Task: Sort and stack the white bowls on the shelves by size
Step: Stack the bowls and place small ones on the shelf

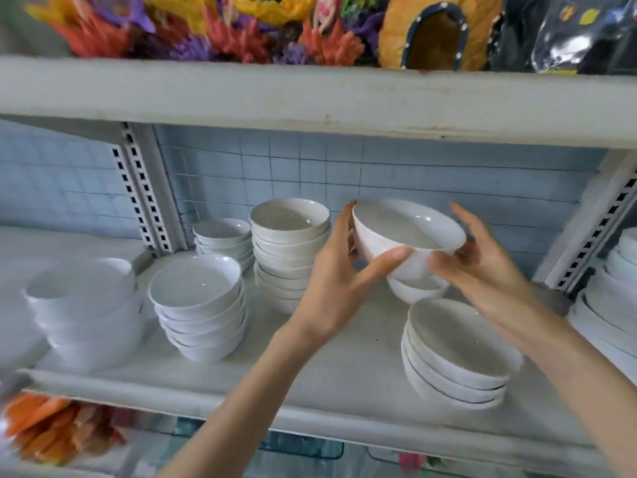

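Note:
A white bowl (406,232) is held up, tilted, above the middle shelf (310,367). My left hand (337,274) grips its left side, thumb under the rim and fingers behind. My right hand (482,257) holds its right side from below. Just under it sits another white bowl (413,288) on the shelf. Stacks of white bowls stand around: a tall stack (287,250) left of my hands, a small stack (222,238) at the back, a mid stack (200,305) in front, and a wide stack (451,357) at the front right.
Large white bowls (86,308) are piled at the far left, blurred. White dishes (610,298) stand beyond the right upright (593,232). The upper shelf (310,94) hangs close above, carrying colourful decorations (213,25). Orange items (44,426) lie on the shelf below.

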Demonstrator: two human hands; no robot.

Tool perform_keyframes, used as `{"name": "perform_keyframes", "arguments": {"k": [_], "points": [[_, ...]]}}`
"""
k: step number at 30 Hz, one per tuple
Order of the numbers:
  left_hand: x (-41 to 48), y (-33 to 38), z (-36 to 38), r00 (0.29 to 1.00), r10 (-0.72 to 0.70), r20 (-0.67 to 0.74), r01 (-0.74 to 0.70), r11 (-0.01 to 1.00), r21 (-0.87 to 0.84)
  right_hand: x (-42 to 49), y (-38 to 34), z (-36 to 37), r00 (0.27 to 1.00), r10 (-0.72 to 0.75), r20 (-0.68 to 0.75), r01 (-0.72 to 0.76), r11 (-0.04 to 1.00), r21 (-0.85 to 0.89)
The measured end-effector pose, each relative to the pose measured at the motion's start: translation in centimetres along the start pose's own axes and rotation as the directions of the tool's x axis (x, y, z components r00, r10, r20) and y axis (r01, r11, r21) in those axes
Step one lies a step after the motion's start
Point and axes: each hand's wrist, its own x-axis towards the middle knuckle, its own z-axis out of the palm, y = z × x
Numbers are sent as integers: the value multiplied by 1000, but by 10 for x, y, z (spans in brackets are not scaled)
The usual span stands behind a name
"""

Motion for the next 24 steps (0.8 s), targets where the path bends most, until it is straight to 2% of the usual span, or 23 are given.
{"name": "perform_keyframes", "arguments": {"k": [3, 6, 13, 19, 24], "points": [[-17, 13, -18, 998, 19, -59, -19, 1000, -10, -6, -9, 23, 996, -54, 73, 51, 998, 47], [-32, 23, -35, 983, 59, -177, -61, 998, -5, -10, -15, 48, 989, -88, 121, 75, 991, 110], [-67, 22, -86, 910, 137, -391, -114, 990, 82, -6, -1, 120, 968, -131, 216, 80, 970, 229], [-83, 7, -138, 874, 148, -462, -52, 976, 214, 9, 21, 175, 952, -122, 282, 61, 975, 215], [-84, -4, -171, 900, 101, -424, 23, 960, 278, 25, 39, 205, 941, -139, 309, 101, 985, 138]]}}
